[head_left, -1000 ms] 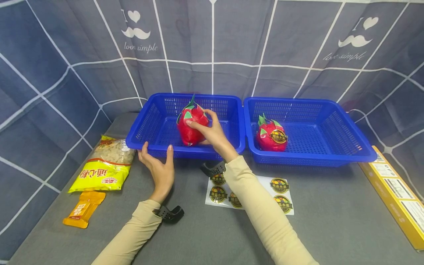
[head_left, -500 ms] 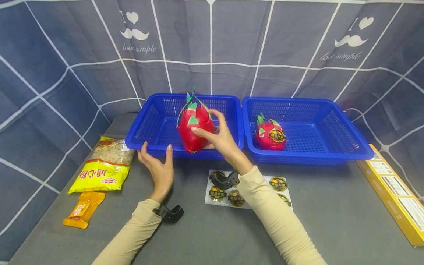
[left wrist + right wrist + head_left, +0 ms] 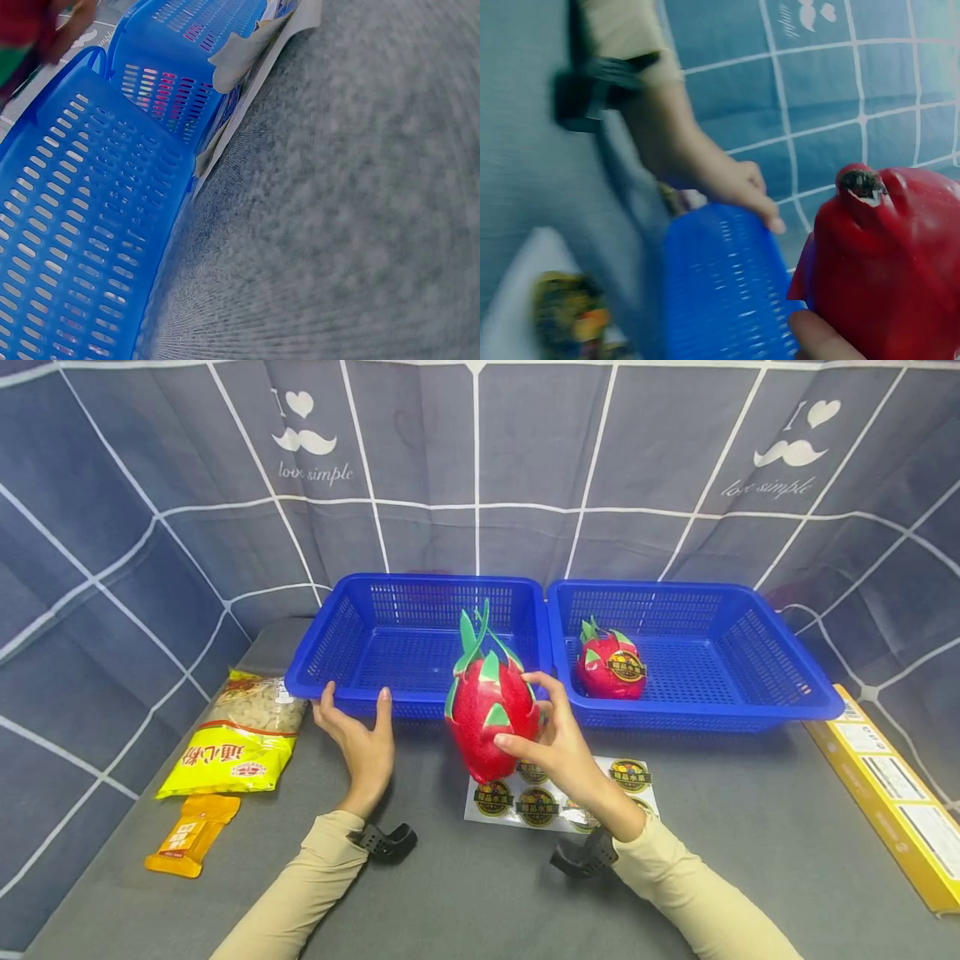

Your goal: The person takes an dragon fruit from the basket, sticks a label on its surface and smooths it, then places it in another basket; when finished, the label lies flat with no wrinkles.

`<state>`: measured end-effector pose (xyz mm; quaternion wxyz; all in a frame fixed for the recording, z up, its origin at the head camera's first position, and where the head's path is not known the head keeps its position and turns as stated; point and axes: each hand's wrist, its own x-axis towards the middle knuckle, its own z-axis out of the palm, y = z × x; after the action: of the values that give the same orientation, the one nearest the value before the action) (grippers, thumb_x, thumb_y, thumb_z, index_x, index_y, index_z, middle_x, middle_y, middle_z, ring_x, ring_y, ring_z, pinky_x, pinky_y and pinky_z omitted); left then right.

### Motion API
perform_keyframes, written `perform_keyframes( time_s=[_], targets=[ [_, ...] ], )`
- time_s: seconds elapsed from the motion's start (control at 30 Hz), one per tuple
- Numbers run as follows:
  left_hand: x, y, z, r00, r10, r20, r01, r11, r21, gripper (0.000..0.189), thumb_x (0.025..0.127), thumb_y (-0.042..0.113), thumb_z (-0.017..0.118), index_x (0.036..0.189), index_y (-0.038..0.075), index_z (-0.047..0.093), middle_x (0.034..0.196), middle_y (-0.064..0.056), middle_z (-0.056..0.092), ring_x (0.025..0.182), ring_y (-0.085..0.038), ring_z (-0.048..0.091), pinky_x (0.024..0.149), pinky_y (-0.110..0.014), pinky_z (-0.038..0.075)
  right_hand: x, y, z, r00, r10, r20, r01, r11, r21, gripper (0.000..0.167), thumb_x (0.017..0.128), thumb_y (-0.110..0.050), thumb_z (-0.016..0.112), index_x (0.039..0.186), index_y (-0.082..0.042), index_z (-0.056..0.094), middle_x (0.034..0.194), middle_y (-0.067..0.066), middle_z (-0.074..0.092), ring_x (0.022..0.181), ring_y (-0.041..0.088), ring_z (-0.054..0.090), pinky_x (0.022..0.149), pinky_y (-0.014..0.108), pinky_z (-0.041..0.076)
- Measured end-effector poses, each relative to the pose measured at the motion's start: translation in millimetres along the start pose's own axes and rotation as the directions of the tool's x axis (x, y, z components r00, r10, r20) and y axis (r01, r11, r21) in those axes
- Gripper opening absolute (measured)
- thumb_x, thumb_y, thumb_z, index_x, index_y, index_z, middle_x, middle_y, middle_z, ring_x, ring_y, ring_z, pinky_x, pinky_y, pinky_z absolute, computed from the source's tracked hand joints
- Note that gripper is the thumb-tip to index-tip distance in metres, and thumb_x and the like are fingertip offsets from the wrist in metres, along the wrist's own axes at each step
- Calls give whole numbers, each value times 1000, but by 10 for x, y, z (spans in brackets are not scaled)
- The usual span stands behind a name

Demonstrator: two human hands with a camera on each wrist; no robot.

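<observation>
The left blue basket point(image 3: 420, 702) stands between 10 and 11 o'clock of the sticker sheet point(image 3: 514, 814); in the head view the red dragon fruit point(image 3: 483, 735) shows between the two, its lower tip overlapping the sheet's upper left, height above it not determinable. The fruit's long axis runs roughly 12 to 6, leafy end at 12, at 10 o'clock from the nearer right hand point(image 3: 566, 752), whose thumb and fingers grasp its side. The left hand point(image 3: 362, 752), fingers spread, touches the basket's near rim, fruit toward 3 o'clock.
</observation>
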<state>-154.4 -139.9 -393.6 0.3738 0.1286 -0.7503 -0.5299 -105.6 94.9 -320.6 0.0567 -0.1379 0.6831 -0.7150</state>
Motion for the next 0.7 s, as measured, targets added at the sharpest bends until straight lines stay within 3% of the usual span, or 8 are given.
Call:
perform_keyframes(
  time_s=[0.43,0.7],
  targets=[
    [-19,4,-14,1000,-4,-12,4,1000,-10,71,81,38,64,135,13,26,145,-21,8,139,-26,6,115,-37,10,-798,398,-297,999,-19,-40,20,999,32,74,76,0,66,131,-16,20,118,10,39,104,14,57,78,33,54],
    [-13,2,-6,1000,-20,10,20,1000,-4,70,82,34,64,136,13,24,146,-20,6,139,-25,5,115,-39,9,-1182,647,-275,996,12,-88,-9,999,36,82,72,6,67,135,-8,16,122,12,37,106,14,55,77,37,54]
  ],
)
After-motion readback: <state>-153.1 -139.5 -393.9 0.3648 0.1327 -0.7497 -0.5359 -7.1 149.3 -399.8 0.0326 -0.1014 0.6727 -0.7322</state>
